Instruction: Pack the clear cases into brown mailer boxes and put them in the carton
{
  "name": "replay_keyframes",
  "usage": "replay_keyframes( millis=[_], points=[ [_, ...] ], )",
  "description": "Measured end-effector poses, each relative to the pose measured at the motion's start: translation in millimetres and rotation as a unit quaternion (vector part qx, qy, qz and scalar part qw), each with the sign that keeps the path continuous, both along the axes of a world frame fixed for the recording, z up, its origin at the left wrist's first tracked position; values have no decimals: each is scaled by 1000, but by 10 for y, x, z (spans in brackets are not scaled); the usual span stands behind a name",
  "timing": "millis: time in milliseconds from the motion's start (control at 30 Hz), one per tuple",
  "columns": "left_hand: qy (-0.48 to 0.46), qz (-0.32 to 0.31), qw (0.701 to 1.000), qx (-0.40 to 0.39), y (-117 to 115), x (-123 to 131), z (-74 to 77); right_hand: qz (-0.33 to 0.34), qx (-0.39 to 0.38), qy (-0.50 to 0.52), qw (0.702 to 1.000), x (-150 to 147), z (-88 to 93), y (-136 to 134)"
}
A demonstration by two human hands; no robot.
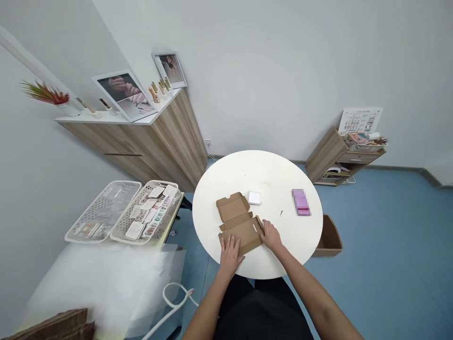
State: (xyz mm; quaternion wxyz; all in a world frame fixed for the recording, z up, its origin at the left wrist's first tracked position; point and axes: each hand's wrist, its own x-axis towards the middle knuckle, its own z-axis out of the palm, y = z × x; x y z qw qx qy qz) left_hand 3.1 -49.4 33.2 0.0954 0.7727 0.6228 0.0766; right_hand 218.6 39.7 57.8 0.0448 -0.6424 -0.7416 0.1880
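A brown cardboard box (244,231), unfolded with its flaps spread, lies on the round white table (226,170). My left hand (230,252) rests with spread fingers on the box's near left part. At the box's right edge, my right hand (271,235) has its fingers closed around the raised side flap. Just beyond the box sits a small white square item (254,198). A purple pack (300,202), blurred by pixelation, lies at the table's right side.
Two white baskets (116,189) with packets and cards stand at the left, above a table with translucent sheets (106,278). An open brown box (329,236) is on the floor at the right. A wooden cabinet (177,132) stands behind left, a small shelf (323,158) behind right.
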Motion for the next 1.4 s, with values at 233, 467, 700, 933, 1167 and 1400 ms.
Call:
replay_keyframes(
  millis=[233,467,700,933,1167,1400],
  points=[
    [-32,16,998,-58,259,-226,23,-48,-84,54,994,243,-231,19],
    [1,7,994,-111,481,-152,141,-17,64,80,995,-50,-33,370],
    [51,17,988,-145,562,64,179,-63,-73,138,986,-719,64,916],
    [65,-9,988,-139,580,94,155,-179,-161,124,963,-769,-20,1174],
    [50,-58,992,-100,848,29,198,-107,-180,117,971,-496,-36,1091],
    [97,-58,985,-130,1101,149,148,-94,-164,180,965,-366,-11,996]
  ],
)
